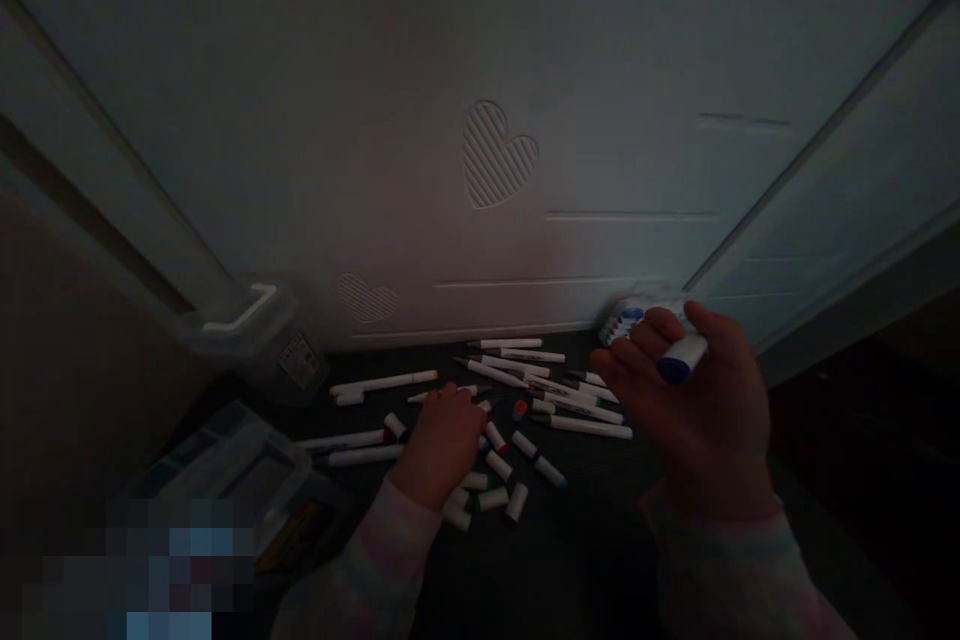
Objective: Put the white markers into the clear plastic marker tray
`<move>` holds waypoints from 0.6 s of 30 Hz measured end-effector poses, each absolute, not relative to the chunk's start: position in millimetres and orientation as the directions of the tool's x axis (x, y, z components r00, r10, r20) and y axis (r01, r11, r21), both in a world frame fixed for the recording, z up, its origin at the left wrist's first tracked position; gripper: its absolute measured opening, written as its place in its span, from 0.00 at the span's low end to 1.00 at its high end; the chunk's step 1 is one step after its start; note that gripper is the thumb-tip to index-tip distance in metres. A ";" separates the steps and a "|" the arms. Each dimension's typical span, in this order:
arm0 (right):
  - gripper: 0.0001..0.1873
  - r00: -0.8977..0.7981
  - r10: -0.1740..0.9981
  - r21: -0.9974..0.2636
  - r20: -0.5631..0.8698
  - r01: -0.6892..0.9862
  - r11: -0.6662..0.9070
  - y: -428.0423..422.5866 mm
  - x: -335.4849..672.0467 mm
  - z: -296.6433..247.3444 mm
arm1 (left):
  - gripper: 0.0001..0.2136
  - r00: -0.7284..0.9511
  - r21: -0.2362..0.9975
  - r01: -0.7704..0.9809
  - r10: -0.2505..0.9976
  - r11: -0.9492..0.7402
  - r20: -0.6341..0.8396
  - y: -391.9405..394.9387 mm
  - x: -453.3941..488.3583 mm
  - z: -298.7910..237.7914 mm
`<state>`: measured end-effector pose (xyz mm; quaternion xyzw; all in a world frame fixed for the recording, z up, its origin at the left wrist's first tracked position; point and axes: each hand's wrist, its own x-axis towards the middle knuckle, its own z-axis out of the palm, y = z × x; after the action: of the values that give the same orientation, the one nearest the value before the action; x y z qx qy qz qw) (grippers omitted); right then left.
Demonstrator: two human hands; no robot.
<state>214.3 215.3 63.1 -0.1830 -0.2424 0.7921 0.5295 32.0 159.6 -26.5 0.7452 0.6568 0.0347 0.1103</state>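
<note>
My right hand [697,400] is raised, palm turned up, its thumb and curled fingers closed on a white marker cap [684,358] with a blue end. Farther left, my left hand [448,435] reaches down among loose caps, fingers bent inward; what its fingertips grip, if anything, is hidden. A white marker [420,397] lies partly behind that hand. Close by are a cap with a red band [496,437], caps with green bands [492,499] and an orange-red cap [520,410]. Several uncapped white markers [577,400] lie between my two hands.
A clear plastic bin [289,350] with a white handle stands at the back left; a clear lidded case [247,460] sits before it. A white panel [480,250] with embossed hearts rises behind the dark tabletop [570,530]. A clear package [624,318] stands behind my right hand.
</note>
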 end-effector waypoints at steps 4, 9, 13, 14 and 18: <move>0.14 -0.377 0.926 -0.588 -0.033 -0.742 -0.323 214.9 212.8 62.8 | 0.07 0.166 0.282 0.948 0.985 -0.144 -0.055 156.7 28.7 -9.3; 0.14 -0.407 0.913 -0.626 -0.027 -0.706 -0.333 209.4 202.4 62.7 | 0.05 0.195 0.674 0.705 0.974 -0.221 0.116 143.6 31.1 28.1; 0.16 -0.472 0.881 -0.683 -0.013 -0.640 -0.353 203.7 191.4 59.2 | 0.05 0.183 0.782 0.573 0.969 -0.245 0.169 131.0 37.8 45.9; 0.16 -0.491 0.871 -0.696 -0.005 -0.623 -0.355 202.7 189.4 58.1 | 0.04 0.177 0.789 0.564 0.969 -0.245 0.174 128.6 39.1 48.1; 0.15 -0.543 0.839 -0.742 0.027 -0.574 -0.347 200.2 186.4 54.8 | 0.05 0.144 0.788 0.554 0.964 -0.267 0.225 121.3 41.9 53.7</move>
<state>186.4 200.2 54.8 -0.1831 -0.3628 0.8000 0.4415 41.9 121.3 53.7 0.7042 0.5388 0.3711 0.2759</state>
